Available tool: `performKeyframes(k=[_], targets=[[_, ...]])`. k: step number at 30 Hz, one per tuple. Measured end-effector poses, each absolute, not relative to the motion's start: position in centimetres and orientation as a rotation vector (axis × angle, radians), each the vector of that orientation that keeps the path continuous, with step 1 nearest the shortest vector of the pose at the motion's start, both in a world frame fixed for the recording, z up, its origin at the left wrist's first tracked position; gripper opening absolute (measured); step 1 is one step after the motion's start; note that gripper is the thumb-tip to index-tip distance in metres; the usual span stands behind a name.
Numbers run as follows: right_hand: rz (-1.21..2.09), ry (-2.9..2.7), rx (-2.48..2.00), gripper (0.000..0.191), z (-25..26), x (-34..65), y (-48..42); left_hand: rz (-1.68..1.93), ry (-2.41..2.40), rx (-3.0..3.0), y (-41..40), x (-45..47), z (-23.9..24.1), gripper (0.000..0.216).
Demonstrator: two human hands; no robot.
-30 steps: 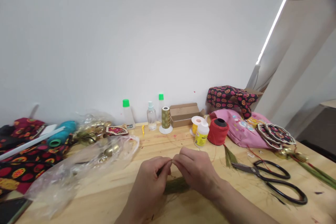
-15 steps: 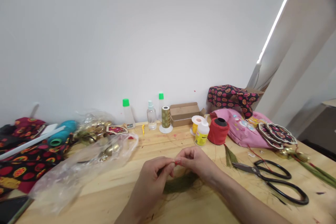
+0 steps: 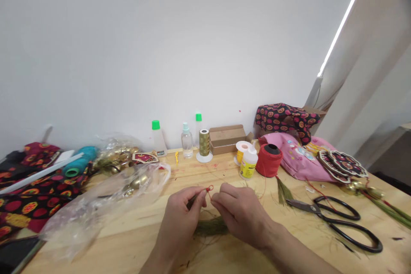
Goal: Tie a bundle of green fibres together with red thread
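Note:
My left hand (image 3: 180, 222) and my right hand (image 3: 239, 214) meet over a wooden table (image 3: 135, 239). Both pinch a thin red thread (image 3: 209, 189) that forms a small loop between the fingertips. A bundle of green fibres (image 3: 210, 227) hangs below the hands and rests on the table; the left fingers seem to grip its top end. A red thread spool (image 3: 268, 160) stands just behind the right hand.
Black scissors (image 3: 340, 220) lie to the right. A clear plastic bag (image 3: 96, 209) with brass bells lies to the left, beside patterned fabric (image 3: 28, 197) and a teal spool (image 3: 78, 162). Bottles (image 3: 187, 141), a gold spool (image 3: 204, 143), a cardboard box (image 3: 226, 138), a yellow glue bottle (image 3: 248, 163) and a pink bag (image 3: 298, 158) line the back.
The hands have drawn slightly apart and a small red thread loop now shows between the fingertips. The green bundle has shifted a little under the hands.

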State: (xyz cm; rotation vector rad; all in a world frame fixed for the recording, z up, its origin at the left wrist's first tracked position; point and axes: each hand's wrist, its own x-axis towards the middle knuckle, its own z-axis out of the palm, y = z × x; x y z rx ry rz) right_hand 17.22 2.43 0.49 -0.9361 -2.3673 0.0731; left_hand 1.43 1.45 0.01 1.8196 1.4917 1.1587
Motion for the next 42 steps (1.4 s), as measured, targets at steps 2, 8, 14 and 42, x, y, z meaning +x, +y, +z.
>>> performKeyframes(k=[2, 8, 14, 42], targets=[[0.06, -2.314, -0.943, 0.022, 0.5, 17.4, 2.5, 1.141, 1.474, 1.875, 1.4, 1.5, 0.1, 0.022], [0.128, -2.184, -0.923, 0.018, 0.3, 17.5, 2.7, 1.161, 1.444, 1.847, 1.5, 1.6, -0.1, 0.022], [0.047, -2.214, -0.892, 0.02, 0.5, 17.6, 2.6, 1.126, 1.444, 1.822, 1.4, 1.7, 0.0, 0.022], [0.455, -2.122, -0.93, 0.024, -0.2, 16.6, 3.1, 1.222, 1.368, 1.648, 1.3, 2.0, 0.0, 0.023]])
